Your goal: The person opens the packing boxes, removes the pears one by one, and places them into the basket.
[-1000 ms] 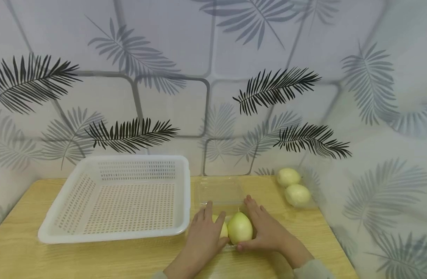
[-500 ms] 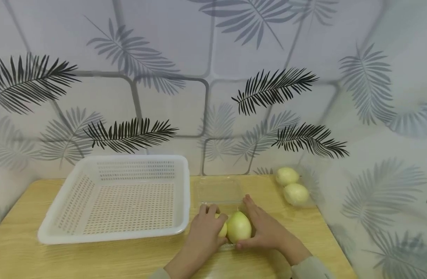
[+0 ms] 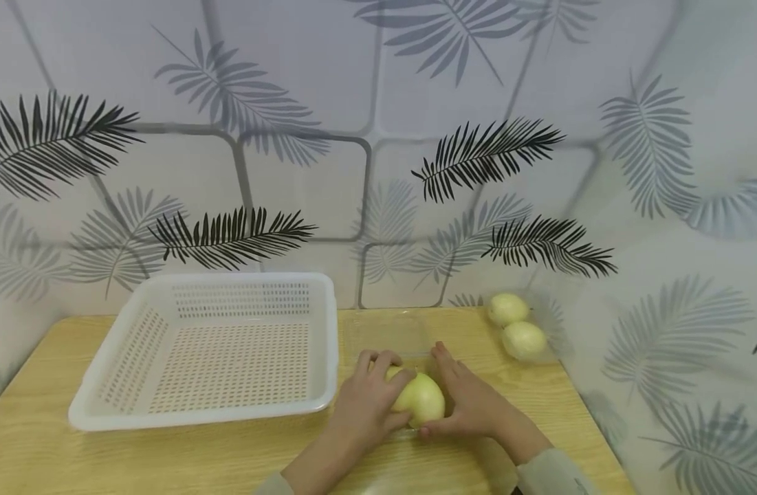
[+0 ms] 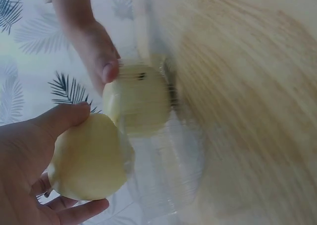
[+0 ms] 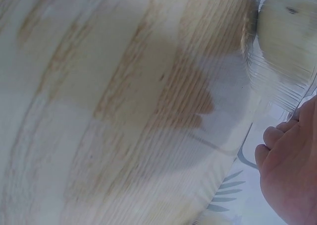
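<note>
While the left hand grips a yellow pear at the open top of the clear container, mid-bench toward the near edge, the right hand steadies the container's right side, fingers spread, no fruit grasped. Second pear sits inside, behind the clear wall. Step in hand: likely the lift of one pear; can't tell if it's fully clear of the rim. Next move calls for firm grip and container kept braced. White basket on bench's left half; two more pears near far right corner.
</note>
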A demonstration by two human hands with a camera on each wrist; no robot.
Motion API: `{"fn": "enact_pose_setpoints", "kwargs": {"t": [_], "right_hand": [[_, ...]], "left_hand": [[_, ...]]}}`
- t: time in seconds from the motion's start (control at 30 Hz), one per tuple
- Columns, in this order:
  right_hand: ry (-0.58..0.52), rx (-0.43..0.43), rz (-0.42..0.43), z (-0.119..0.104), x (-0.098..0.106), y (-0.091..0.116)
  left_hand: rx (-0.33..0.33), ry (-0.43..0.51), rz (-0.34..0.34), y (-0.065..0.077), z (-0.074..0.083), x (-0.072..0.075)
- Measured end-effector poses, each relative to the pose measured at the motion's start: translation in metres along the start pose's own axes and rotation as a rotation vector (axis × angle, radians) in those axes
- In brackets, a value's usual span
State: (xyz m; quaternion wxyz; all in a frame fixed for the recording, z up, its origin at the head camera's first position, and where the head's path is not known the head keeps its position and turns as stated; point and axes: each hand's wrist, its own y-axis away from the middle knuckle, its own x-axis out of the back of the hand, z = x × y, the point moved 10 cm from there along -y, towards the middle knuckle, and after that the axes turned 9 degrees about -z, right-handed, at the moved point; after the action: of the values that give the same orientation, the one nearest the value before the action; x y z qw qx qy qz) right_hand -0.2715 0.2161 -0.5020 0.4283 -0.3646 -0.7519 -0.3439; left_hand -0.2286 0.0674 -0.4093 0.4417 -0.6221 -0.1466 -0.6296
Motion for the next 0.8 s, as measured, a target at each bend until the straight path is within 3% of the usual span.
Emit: {"fn": "enact_pose_setpoints", "kwargs": {"t": [0.17, 0.43, 0.6, 0.8], "right_hand": [[0.017, 0.005, 0.001, 0.0, -0.002, 0.001], [0.012, 0.007, 0.019, 0.002, -0.002, -0.001], [0.041, 0.026, 0.026, 0.002, -0.001, -0.004], [0.054, 0.042, 0.037, 0.001, 0.001, -0.001]], "left_hand": [[0.038, 0.025, 0.03, 0.002, -0.01, 0.028], [0.125, 0.061, 0.139, 0.009, -0.044, 0.077], [0.191, 0.078, 0.161, 0.017, -0.064, 0.094], [0.247, 0.081, 0.203, 0.032, -0.088, 0.103]]}}
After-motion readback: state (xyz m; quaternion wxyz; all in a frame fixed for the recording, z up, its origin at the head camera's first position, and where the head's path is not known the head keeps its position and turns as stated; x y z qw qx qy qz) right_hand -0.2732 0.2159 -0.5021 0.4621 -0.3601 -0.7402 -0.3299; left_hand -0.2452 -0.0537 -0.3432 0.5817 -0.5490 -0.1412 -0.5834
